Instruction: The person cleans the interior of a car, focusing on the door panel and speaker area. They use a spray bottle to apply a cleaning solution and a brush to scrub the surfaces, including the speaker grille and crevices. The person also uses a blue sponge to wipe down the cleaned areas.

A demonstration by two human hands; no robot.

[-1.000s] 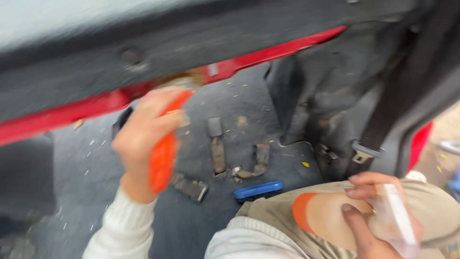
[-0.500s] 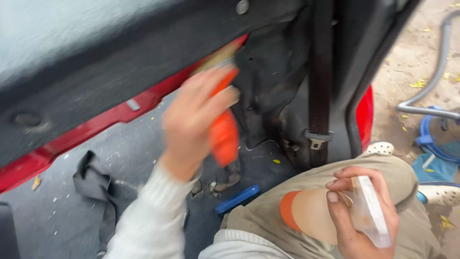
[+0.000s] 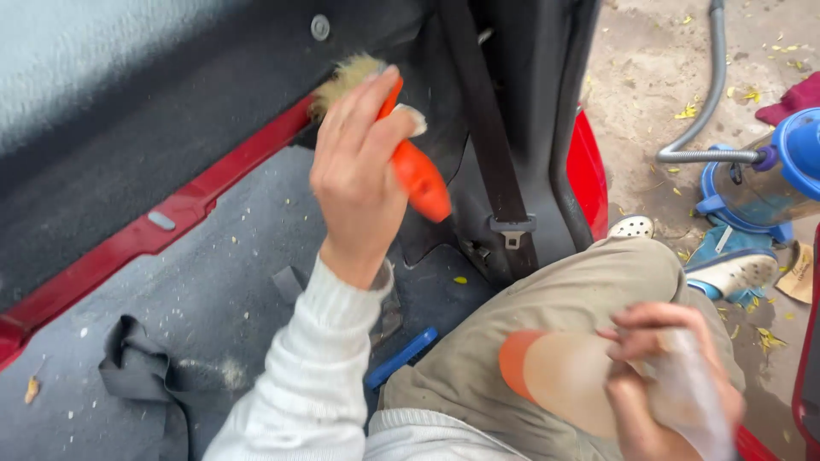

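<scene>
A head-worn camera looks down into a stripped car interior, and everything here is placed from the red sill strip (image 3: 184, 213) that runs diagonally from lower left to upper middle. At the upper end of that strip the person's left hand (image 3: 359, 171) is closed in a full grip around the orange handle of a detailing brush (image 3: 408, 162), whose tan bristles press against the dark carpeted panel just above the strip. The brush looks light and rigid in the handle, with soft bristles that would bend under pressure; the smooth plastic could be slippery, so the thick middle of the handle, where the fingers now wrap, seems the surest hold. Right of the strip's upper end a black seat belt (image 3: 487, 145) hangs down with its metal buckle tongue (image 3: 512, 230) beside the door pillar, a narrow corner with little room to swing. Below the strip the grey floor (image 3: 196, 299) is open, littered with crumbs, a crumpled dark cloth (image 3: 137, 371) and a blue tool (image 3: 401, 358). Far right and low, the right hand (image 3: 658, 376) rests on the person's knee, fingers curled around a clear plastic bottle (image 3: 692, 401), blurred. Outside the door, well right of the strip, stands a blue vacuum (image 3: 769, 171) with a grey hose (image 3: 709, 102).
</scene>
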